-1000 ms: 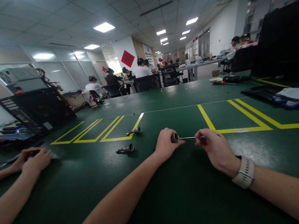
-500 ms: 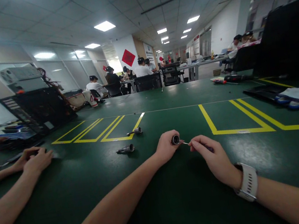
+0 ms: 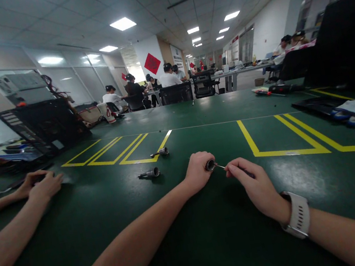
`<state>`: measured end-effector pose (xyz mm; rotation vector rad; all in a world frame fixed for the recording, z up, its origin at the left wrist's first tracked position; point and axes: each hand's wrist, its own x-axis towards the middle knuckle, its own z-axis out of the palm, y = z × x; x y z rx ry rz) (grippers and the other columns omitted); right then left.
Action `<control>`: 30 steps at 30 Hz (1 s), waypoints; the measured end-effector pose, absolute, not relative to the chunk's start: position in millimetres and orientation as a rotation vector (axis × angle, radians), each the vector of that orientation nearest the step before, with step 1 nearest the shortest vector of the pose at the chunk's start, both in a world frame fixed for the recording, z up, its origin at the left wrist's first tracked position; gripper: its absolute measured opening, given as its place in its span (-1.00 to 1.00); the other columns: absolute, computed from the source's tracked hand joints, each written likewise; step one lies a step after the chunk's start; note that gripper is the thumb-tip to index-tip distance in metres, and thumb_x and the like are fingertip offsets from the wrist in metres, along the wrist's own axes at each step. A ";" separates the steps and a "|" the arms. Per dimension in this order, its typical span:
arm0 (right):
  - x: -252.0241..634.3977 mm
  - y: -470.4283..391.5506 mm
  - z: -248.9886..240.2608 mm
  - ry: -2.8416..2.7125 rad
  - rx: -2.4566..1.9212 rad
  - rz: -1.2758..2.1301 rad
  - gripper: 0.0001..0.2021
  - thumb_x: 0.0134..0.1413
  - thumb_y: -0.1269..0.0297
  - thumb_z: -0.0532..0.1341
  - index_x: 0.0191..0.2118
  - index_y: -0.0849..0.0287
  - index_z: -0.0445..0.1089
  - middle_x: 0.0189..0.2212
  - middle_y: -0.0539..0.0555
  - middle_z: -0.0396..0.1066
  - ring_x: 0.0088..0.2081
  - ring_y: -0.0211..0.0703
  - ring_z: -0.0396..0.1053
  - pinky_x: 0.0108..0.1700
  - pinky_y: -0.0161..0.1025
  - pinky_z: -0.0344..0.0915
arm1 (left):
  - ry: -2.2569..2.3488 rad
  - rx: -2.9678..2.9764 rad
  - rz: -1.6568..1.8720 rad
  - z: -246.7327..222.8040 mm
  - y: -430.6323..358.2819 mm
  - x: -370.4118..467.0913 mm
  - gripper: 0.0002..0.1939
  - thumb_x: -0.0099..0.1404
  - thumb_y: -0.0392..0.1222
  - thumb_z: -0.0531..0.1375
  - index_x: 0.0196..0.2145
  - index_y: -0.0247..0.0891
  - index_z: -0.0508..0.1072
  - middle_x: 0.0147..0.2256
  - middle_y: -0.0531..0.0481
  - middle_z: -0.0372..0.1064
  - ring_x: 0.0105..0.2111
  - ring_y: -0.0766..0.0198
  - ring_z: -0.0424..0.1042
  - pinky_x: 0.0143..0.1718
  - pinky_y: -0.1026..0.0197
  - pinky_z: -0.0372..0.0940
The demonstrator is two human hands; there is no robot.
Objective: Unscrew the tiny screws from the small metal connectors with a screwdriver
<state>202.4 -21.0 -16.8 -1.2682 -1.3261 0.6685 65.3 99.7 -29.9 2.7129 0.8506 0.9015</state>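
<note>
At the far left, a co-worker's hand [image 3: 46, 186] rests near the edge of the green table [image 3: 188, 240]; further right, two loose metal parts lie on their sides, the nearer part [image 3: 153, 172] on bare green and the farther part [image 3: 163, 151] across a yellow tape line; the left hand [image 3: 197, 171] is curled closed around a metal cup [image 3: 210, 165], its round mouth turned towards the camera and a little to the right, just above the table; the thin tool [image 3: 220, 166] reaches the cup's rim from the right, though whether its tip goes inside or only touches the edge cannot be told; the right hand [image 3: 247, 175] is nearly closed, thumb and fingers pinching the tool close to its dark handle. Good work here calls for a firm left grip so that the cup does not roll, and a light right pinch near the shaft for fine aim; small, slow moves suit so narrow a tip, since a hard push could slip off the rim towards the left fingers.
</note>
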 end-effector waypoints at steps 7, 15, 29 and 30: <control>210.1 -5.3 -26.0 -0.865 -0.972 1.023 -0.85 -0.04 0.27 0.16 -0.52 0.18 0.40 -0.55 0.02 0.33 -0.44 -0.18 0.26 -0.33 -0.19 0.17 | 0.723 2.555 0.936 -32.1 102.7 65.0 -0.90 0.12 -0.23 0.20 -0.47 -0.30 0.34 -0.47 0.08 0.29 -0.44 0.34 0.26 -0.37 0.28 0.14; 202.0 -16.9 -22.4 -1.172 -1.195 0.696 -0.81 0.08 0.22 0.11 -0.45 0.14 0.39 -0.50 0.00 0.33 -0.37 -0.15 0.27 -0.30 -0.20 0.16 | 0.818 2.619 0.912 -33.1 102.4 66.0 -0.93 0.11 -0.30 0.19 -0.50 -0.29 0.33 -0.50 0.09 0.28 -0.45 0.33 0.26 -0.39 0.27 0.11; 206.2 -9.6 -18.5 -0.784 -1.026 1.024 -0.87 -0.16 0.26 0.20 -0.57 0.19 0.39 -0.59 0.02 0.31 -0.49 -0.20 0.24 -0.39 -0.22 0.17 | 0.771 2.625 0.841 -32.5 100.0 63.5 -0.97 0.12 -0.30 0.17 -0.46 -0.29 0.35 -0.45 0.07 0.32 -0.40 0.32 0.30 -0.32 0.26 0.17; 205.5 -10.1 -17.6 -0.771 -1.020 1.034 -0.87 -0.17 0.26 0.20 -0.58 0.18 0.39 -0.59 0.02 0.31 -0.49 -0.21 0.24 -0.39 -0.23 0.17 | 0.768 2.610 0.847 -32.5 100.1 63.5 -0.96 0.12 -0.30 0.17 -0.46 -0.29 0.35 -0.45 0.08 0.32 -0.40 0.33 0.30 -0.32 0.26 0.17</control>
